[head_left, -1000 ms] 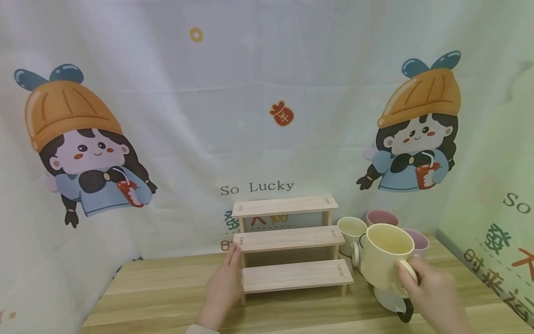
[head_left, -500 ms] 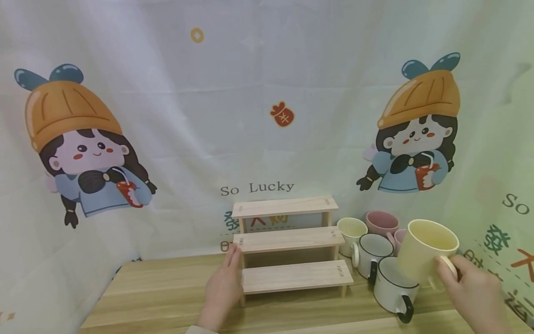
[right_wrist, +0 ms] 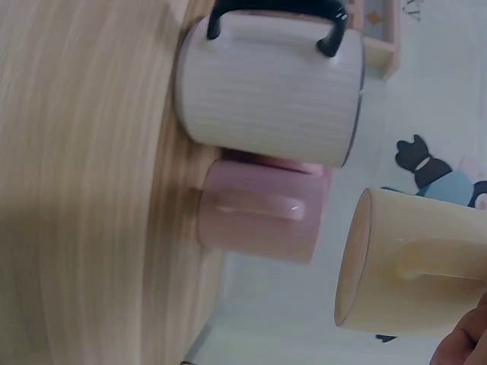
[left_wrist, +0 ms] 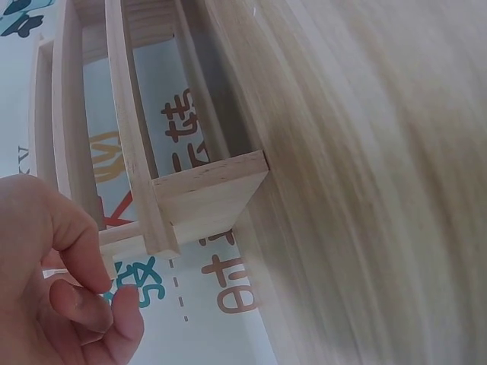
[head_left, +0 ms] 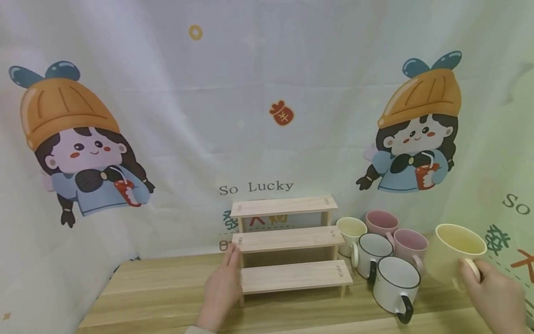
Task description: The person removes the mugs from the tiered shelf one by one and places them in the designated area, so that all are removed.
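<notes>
My right hand (head_left: pixel 496 290) grips the handle of a pale yellow mug (head_left: pixel 448 260), holding it upright and raised at the right of the table. In the right wrist view, the yellow mug (right_wrist: pixel 380 266) shows its base, with fingers (right_wrist: pixel 464 338) at the handle. My left hand (head_left: pixel 223 283) touches the left end of a three-tier wooden shelf (head_left: pixel 292 277), its fingers reaching up to the middle tier. In the left wrist view, the left hand (left_wrist: pixel 65 281) overlaps the shelf's end (left_wrist: pixel 213 194), some of its fingers bent.
Beside the shelf's right end cluster two white mugs (head_left: pixel 396 287) with black rims, two pink mugs (head_left: pixel 410 243) and a cream mug (head_left: pixel 346 241). A printed cloth (head_left: pixel 200 125) hangs behind the wooden table (head_left: pixel 167 287).
My right hand has carried the yellow mug rightward, away from the other mugs, uncovering the white and pink ones. The left hand stays at the shelf.
</notes>
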Demonstrator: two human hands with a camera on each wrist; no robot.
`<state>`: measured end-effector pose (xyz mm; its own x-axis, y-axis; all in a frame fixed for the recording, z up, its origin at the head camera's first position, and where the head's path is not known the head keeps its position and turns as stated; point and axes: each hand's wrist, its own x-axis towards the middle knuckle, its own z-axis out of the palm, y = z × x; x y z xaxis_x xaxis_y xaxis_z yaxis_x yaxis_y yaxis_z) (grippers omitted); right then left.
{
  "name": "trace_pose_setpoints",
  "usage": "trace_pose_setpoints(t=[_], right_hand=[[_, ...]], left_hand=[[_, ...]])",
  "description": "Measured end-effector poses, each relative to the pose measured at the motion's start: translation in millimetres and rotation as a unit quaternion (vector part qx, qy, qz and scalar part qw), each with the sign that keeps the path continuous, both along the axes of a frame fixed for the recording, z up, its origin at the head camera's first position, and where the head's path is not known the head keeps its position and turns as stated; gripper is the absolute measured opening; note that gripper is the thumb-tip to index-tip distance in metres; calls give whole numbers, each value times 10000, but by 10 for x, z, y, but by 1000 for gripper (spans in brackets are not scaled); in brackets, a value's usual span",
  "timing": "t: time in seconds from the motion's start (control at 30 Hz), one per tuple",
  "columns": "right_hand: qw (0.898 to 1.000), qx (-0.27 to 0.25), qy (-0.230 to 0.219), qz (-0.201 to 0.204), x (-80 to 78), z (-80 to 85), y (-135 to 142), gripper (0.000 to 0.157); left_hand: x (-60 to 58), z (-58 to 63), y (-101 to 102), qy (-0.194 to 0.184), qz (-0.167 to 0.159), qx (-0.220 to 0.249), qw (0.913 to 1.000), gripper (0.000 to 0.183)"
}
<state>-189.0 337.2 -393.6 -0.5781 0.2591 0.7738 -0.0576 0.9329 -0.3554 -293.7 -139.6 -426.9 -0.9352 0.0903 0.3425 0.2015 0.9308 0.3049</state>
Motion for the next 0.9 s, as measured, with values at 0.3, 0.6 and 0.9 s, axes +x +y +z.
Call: trace_pose_setpoints(t=[0.3,0.6,0.9], right_hand=[[9974,13,-715,-52,-71,-163,165,39],[9897,82,-1426,-103,-119,-335,224,40],[9986,309,-397,-187,-201,-528,177,48]], left_hand=[[4,17,3,62,10,-45,10000,85],[21,12,0,198,33,-109,9997,82],[36,12,-4,219,54,-85,9997,81]])
